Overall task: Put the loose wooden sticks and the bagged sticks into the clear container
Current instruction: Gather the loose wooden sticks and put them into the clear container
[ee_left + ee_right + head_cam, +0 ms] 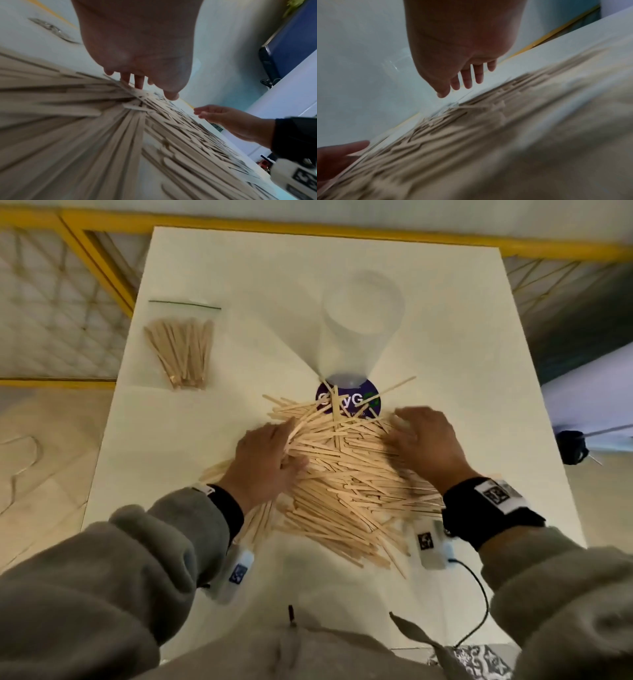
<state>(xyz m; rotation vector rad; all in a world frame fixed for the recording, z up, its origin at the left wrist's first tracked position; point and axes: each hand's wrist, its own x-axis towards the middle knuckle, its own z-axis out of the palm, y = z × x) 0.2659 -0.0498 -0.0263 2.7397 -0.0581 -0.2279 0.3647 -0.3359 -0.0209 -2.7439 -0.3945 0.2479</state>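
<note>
A big heap of loose wooden sticks covers the middle of the white table. My left hand lies on the heap's left side, fingers spread over the sticks. My right hand hovers palm down at the heap's right edge with fingers straight and holds nothing; the right wrist view shows its fingers just above the sticks. The clear container lies on its side beyond the heap, with its purple-labelled end toward the sticks. The bagged sticks lie at the far left.
A yellow railing runs behind the table's far edge. A black cable trails off the front right near my sleeve. A dark object sits beyond the table's right edge.
</note>
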